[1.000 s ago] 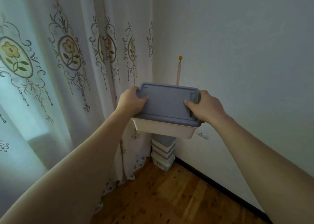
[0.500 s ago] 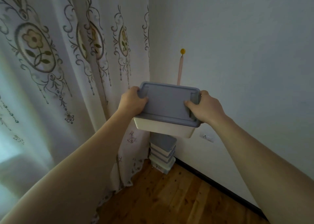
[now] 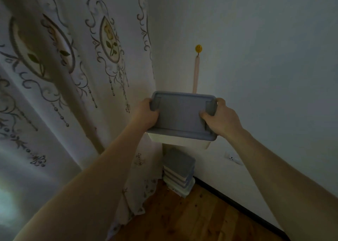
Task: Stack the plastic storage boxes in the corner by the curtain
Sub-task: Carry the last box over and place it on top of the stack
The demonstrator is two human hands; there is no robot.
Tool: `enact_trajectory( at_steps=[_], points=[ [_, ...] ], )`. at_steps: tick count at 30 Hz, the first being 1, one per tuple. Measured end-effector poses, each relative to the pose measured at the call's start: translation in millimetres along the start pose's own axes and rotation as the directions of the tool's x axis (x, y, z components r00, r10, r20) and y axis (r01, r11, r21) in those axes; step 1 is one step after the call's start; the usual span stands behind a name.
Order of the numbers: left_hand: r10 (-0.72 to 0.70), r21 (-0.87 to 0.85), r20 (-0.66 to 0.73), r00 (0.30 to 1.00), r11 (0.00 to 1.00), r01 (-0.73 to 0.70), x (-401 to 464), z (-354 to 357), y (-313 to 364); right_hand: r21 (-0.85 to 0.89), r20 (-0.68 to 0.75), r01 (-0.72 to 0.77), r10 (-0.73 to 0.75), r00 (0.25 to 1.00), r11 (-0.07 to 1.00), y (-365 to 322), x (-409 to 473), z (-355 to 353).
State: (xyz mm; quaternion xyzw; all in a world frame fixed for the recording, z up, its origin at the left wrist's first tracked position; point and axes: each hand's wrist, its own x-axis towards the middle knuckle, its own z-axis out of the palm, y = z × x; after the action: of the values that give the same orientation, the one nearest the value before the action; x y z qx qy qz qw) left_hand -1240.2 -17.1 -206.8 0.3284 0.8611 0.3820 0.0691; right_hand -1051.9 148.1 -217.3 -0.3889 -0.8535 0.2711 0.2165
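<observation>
I hold a white plastic storage box with a blue-grey lid [image 3: 181, 115] out in front of me at arm's length. My left hand [image 3: 146, 115] grips its left end and my right hand [image 3: 220, 119] grips its right end, thumbs on the lid. Below it, in the corner on the floor, stands a stack of similar boxes with blue-grey lids [image 3: 178, 171], partly hidden by the held box. The held box is well above the stack and apart from it. The embroidered curtain [image 3: 76, 76] hangs just left of the stack.
A white wall [image 3: 265, 76] runs along the right with a dark skirting board [image 3: 237, 200] and a socket [image 3: 233, 157]. A yellow hook [image 3: 198, 48] holds a pink strip above the box. Wooden floor [image 3: 192, 218] lies below.
The view has moved closer to the corner and tilted, so the curtain looms larger. The box stays held in both hands at about the same height above the stack.
</observation>
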Motion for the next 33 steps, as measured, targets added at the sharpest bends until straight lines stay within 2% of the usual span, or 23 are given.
enact_trajectory(
  at_steps=[9, 14, 22, 29, 33],
  points=[
    [-0.048, 0.020, 0.036, 0.998, 0.999, 0.047, 83, 60, -33, 0.012, -0.010, -0.062, 0.062, 0.998, 0.998, 37, 54, 50],
    [-0.057, 0.033, 0.141, 0.988, 0.998, 0.053, 120, 88, -62, -0.010, 0.027, -0.138, 0.138, 0.990, 0.990, 57, 78, 80],
    [0.004, -0.049, 0.247, 0.969, 0.999, 0.009, 187, 126, -122, -0.048, 0.032, -0.306, 0.308, 0.951, 0.951, 69, 107, 141],
    [0.068, -0.148, 0.355, 0.932, 0.989, -0.016, 226, 171, -184, -0.050, -0.022, -0.440, 0.440, 0.898, 0.896, 89, 123, 204],
    [0.089, -0.181, 0.379, 0.921, 0.983, -0.021, 230, 207, -221, -0.053, -0.059, -0.460, 0.457, 0.887, 0.886, 115, 119, 243]
  ],
)
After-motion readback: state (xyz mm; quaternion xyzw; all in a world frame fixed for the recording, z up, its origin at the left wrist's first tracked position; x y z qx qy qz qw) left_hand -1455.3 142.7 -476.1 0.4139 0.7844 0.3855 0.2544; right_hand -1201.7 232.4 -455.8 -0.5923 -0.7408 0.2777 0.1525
